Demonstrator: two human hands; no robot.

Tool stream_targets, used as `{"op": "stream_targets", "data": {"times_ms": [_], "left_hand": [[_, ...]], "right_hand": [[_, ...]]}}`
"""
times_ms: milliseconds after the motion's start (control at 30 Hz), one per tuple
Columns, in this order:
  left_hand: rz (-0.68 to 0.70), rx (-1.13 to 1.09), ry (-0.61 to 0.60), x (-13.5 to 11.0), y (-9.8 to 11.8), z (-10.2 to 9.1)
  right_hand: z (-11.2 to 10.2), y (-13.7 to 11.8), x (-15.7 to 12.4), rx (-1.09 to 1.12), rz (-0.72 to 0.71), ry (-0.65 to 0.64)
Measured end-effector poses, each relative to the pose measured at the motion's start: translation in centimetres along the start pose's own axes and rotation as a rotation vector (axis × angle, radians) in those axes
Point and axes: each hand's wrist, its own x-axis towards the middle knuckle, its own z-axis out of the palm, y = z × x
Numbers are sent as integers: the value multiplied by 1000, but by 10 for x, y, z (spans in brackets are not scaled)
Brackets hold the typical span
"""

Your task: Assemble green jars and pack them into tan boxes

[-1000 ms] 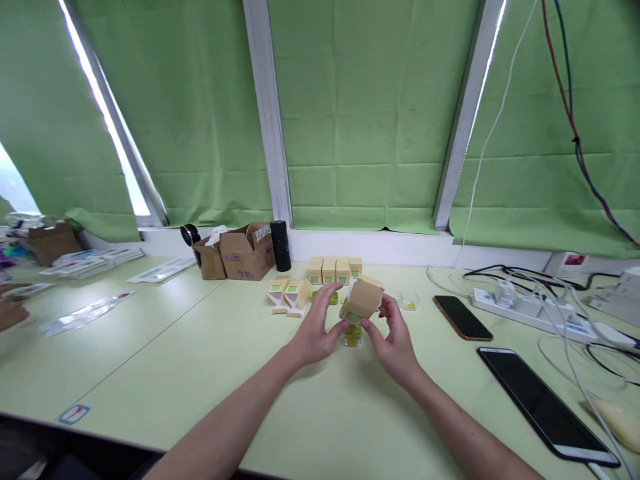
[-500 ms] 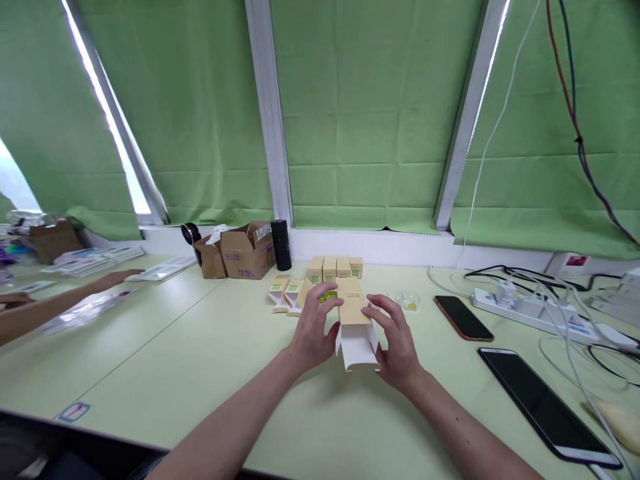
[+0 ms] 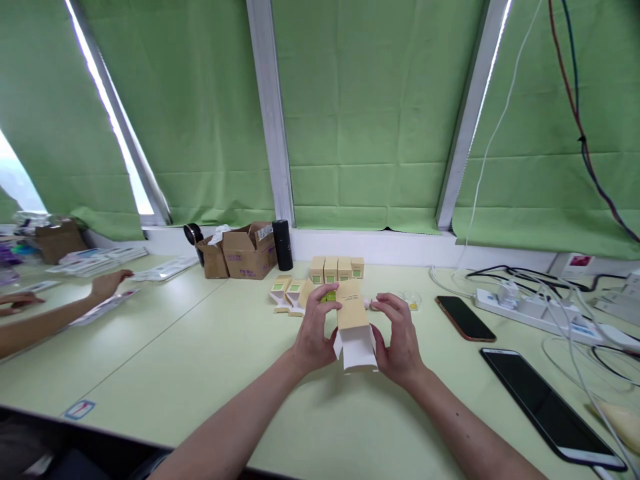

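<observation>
Both of my hands hold a small tan carton (image 3: 353, 319) upright on the pale green table (image 3: 210, 353). Its white flaps are open toward me at the near end. My left hand (image 3: 314, 328) grips the carton's left side, fingers curled over the top edge. My right hand (image 3: 397, 333) clasps the right side. Just behind stands a row of closed tan cartons (image 3: 336, 269), and a few unfolded cartons with green labels (image 3: 290, 293) lie to the left of it. A small clear dish (image 3: 411, 301) sits at the right.
Brown cardboard boxes (image 3: 246, 250) and a black cylinder (image 3: 283, 245) stand by the window ledge. Two phones (image 3: 463, 317) (image 3: 547, 405), a power strip (image 3: 525, 305) and cables lie at the right. Another person's hands (image 3: 107, 285) reach over plastic packets (image 3: 100, 303) at the far left.
The carton went from tilted in the air over a small jar to standing on the table with white flaps open toward me. The jar is now hidden. The other person's hand reached in at left.
</observation>
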Motion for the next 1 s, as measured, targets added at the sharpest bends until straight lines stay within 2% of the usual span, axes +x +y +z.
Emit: {"op": "stream_targets", "data": {"times_ms": [133, 367, 567, 700, 867, 1000], "left_hand": [[-132, -168, 32, -1, 0, 2], [-593, -430, 152, -9, -11, 10], [-831, -757, 115, -3, -4, 13], [-885, -821, 119, 1, 4, 15], [-907, -791, 120, 1, 6, 17], [-913, -768, 88, 0, 7, 18]], "right_hand": [[1, 4, -1, 3, 45, 12], [4, 5, -3, 41, 108, -2], [4, 1, -1, 94, 144, -54], [4, -2, -2, 136, 152, -100], [5, -5, -3, 188, 195, -162], [6, -6, -3, 238, 241, -164]]}}
